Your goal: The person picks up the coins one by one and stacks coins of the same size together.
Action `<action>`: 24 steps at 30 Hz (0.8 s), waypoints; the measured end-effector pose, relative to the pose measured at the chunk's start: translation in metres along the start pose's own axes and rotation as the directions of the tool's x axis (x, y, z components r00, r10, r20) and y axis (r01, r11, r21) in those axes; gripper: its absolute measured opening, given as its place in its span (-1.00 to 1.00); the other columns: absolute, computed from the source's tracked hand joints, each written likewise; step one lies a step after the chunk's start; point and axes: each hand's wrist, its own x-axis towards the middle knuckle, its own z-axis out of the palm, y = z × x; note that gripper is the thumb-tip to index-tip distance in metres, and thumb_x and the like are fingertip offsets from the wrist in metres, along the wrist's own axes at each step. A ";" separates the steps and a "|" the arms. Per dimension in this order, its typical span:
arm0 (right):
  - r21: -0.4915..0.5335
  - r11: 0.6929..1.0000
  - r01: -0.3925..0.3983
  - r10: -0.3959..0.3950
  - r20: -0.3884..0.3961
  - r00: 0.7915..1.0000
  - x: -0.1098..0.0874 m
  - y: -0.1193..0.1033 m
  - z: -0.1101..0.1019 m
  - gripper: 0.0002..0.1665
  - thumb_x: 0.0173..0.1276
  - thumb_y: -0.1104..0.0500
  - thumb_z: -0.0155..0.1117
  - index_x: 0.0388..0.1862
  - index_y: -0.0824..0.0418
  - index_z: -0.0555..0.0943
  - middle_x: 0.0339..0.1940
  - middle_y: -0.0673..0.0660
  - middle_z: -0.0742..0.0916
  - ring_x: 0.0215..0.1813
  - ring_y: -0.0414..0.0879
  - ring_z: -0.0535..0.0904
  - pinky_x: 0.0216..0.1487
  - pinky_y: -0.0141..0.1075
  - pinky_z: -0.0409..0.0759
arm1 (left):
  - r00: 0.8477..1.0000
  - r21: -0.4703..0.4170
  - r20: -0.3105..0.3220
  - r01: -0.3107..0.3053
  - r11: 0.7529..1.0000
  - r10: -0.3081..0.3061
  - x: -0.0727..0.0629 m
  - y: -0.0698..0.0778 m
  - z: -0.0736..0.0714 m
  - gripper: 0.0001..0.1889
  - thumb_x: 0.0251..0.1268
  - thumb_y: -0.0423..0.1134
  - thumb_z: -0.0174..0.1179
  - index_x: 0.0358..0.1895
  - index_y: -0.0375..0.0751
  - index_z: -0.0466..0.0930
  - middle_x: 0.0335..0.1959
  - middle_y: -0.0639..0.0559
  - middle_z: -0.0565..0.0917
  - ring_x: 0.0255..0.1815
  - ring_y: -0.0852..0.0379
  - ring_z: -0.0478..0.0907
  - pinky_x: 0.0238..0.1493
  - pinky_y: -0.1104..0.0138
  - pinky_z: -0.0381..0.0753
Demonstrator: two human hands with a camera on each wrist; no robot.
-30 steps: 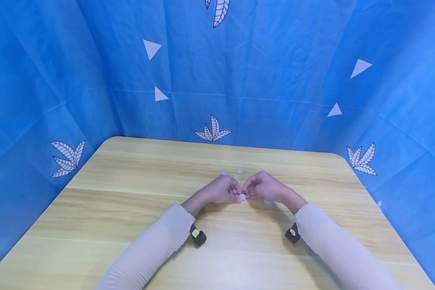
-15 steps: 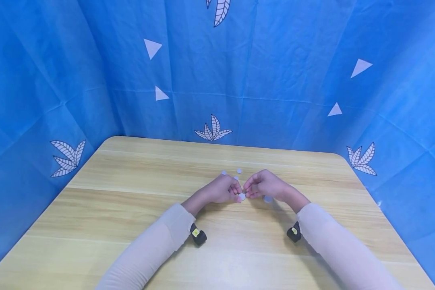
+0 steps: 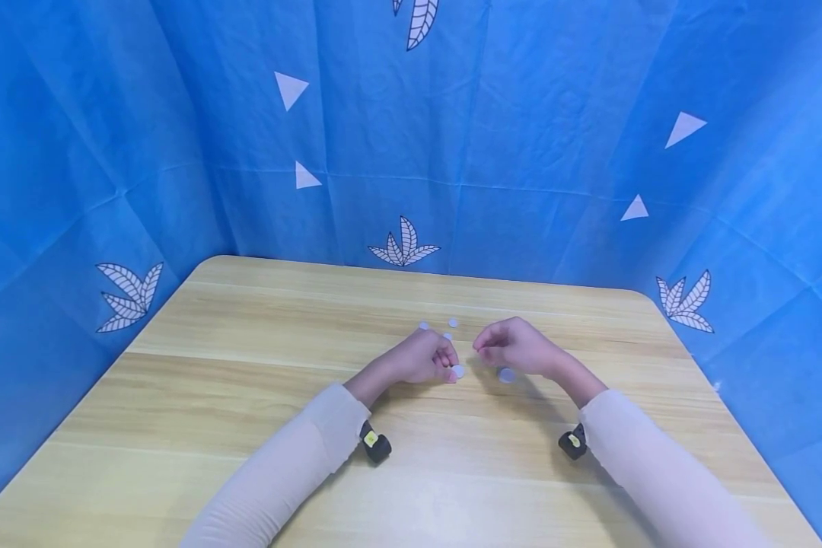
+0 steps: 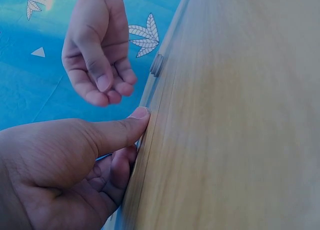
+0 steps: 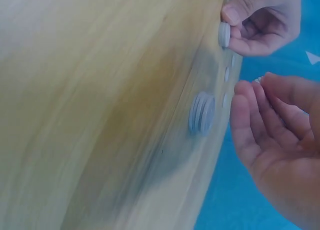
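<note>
My left hand [image 3: 421, 358] pinches a short stack of silver-grey coins [image 5: 224, 34] upright at the table surface, thumb on the near side. To its right, my right hand [image 3: 514, 346] is raised over the table with thumb and fingertips together. A small pale coin edge [image 5: 258, 80] shows between those fingertips in the right wrist view. Below the right hand stands another stack of coins [image 3: 506, 375], several high, also visible in the left wrist view as a grey stack [image 4: 157, 65]. The fingers mostly hide what the right hand holds.
Behind the left hand, three loose coins lie on the table: one left [image 3: 423, 326], one farther back [image 3: 453, 323], one nearer [image 3: 447, 336]. The wooden table [image 3: 425, 472] meets a blue patterned curtain [image 3: 534, 114] at the back and sides. A black camera sits at each wrist.
My right hand has drawn away from the left hand, rightward and slightly up, uncovering the right coin stack. The left hand stays on its stack.
</note>
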 end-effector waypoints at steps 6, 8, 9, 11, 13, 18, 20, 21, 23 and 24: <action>-0.193 0.976 0.105 -0.103 0.020 0.995 -0.011 0.001 -0.005 -0.82 0.42 0.36 0.31 -0.04 0.35 0.70 -0.14 0.18 0.80 -0.15 -0.08 0.74 -0.04 -0.19 0.69 | 1.000 -0.005 0.006 0.007 1.000 -0.007 0.000 0.001 -0.001 -0.84 0.15 -0.32 0.52 -0.26 -0.15 0.73 -0.39 0.14 0.67 -0.32 0.22 0.60 -0.19 0.43 0.64; -0.233 0.964 0.129 -0.126 0.028 0.992 -0.015 0.002 -0.007 -0.82 0.40 0.38 0.31 -0.05 0.36 0.69 -0.18 0.17 0.80 -0.20 -0.11 0.73 -0.09 -0.23 0.69 | 1.000 -0.007 0.007 0.010 1.000 -0.010 0.000 0.001 0.000 -0.85 0.16 -0.32 0.52 -0.26 -0.15 0.73 -0.39 0.14 0.67 -0.33 0.22 0.60 -0.19 0.44 0.63; -0.244 0.960 0.138 -0.135 0.032 0.990 -0.016 0.003 -0.008 -0.82 0.39 0.38 0.31 -0.05 0.37 0.69 -0.19 0.17 0.80 -0.21 -0.11 0.73 -0.11 -0.25 0.69 | 1.000 -0.011 0.007 0.012 1.000 -0.012 0.000 0.002 -0.001 -0.85 0.16 -0.32 0.52 -0.26 -0.15 0.73 -0.39 0.13 0.67 -0.33 0.22 0.59 -0.19 0.43 0.63; -0.271 0.951 0.150 -0.146 0.037 0.989 -0.020 0.004 -0.009 -0.81 0.38 0.38 0.33 -0.05 0.37 0.69 -0.21 0.14 0.80 -0.22 -0.14 0.72 -0.13 -0.27 0.69 | 1.000 -0.019 0.008 0.015 1.000 -0.015 0.000 0.001 0.000 -0.85 0.16 -0.32 0.52 -0.27 -0.15 0.72 -0.40 0.13 0.67 -0.33 0.21 0.59 -0.20 0.43 0.63; -0.295 0.942 0.160 -0.156 0.039 0.987 -0.023 0.004 -0.009 -0.80 0.35 0.37 0.36 -0.05 0.38 0.69 -0.22 0.13 0.80 -0.21 -0.13 0.72 -0.12 -0.26 0.70 | 1.000 -0.024 0.007 0.018 1.000 -0.018 0.000 0.001 0.000 -0.86 0.16 -0.32 0.52 -0.28 -0.15 0.72 -0.40 0.13 0.67 -0.33 0.21 0.59 -0.19 0.43 0.63; -0.360 0.916 0.175 -0.172 0.040 0.984 -0.030 0.007 -0.008 -0.71 0.32 0.29 0.45 -0.02 0.38 0.69 -0.15 0.16 0.80 -0.14 -0.05 0.72 -0.07 -0.19 0.72 | 1.000 -0.022 0.004 0.023 1.000 -0.023 -0.001 0.002 0.000 -0.84 0.13 -0.33 0.53 -0.28 -0.14 0.72 -0.40 0.14 0.67 -0.33 0.22 0.60 -0.18 0.44 0.63; -0.383 0.905 0.183 -0.181 0.042 0.983 -0.031 0.008 -0.007 -0.68 0.31 0.26 0.47 0.00 0.37 0.69 -0.12 0.17 0.79 -0.12 -0.02 0.72 -0.07 -0.16 0.72 | 1.000 -0.018 0.003 0.025 1.000 -0.025 -0.001 0.002 0.000 -0.84 0.13 -0.33 0.53 -0.28 -0.14 0.72 -0.40 0.14 0.67 -0.33 0.23 0.61 -0.18 0.44 0.64; -0.395 0.899 0.189 -0.188 0.042 0.981 -0.032 0.009 -0.006 -0.67 0.31 0.24 0.48 0.00 0.37 0.69 -0.11 0.17 0.79 -0.11 0.00 0.72 -0.06 -0.15 0.72 | 1.000 -0.018 0.003 0.025 1.000 -0.025 -0.001 0.002 -0.001 -0.83 0.12 -0.33 0.53 -0.28 -0.15 0.72 -0.40 0.14 0.67 -0.33 0.23 0.61 -0.18 0.45 0.64; -0.412 0.889 0.200 -0.200 0.044 0.979 -0.034 0.011 -0.006 -0.66 0.31 0.23 0.49 0.00 0.36 0.69 -0.10 0.17 0.79 -0.10 0.01 0.72 -0.05 -0.13 0.72 | 1.000 -0.015 0.001 0.024 1.000 -0.024 0.000 0.002 -0.001 -0.84 0.12 -0.33 0.54 -0.28 -0.15 0.72 -0.40 0.14 0.67 -0.33 0.23 0.61 -0.19 0.45 0.64; -0.413 0.888 0.201 -0.201 0.045 0.979 -0.034 0.012 -0.006 -0.66 0.30 0.23 0.49 0.00 0.37 0.69 -0.10 0.17 0.79 -0.10 0.01 0.72 -0.05 -0.12 0.72 | 1.000 -0.015 0.000 0.021 1.000 -0.021 0.000 0.002 -0.001 -0.84 0.12 -0.33 0.54 -0.28 -0.16 0.72 -0.40 0.14 0.67 -0.33 0.23 0.61 -0.19 0.44 0.63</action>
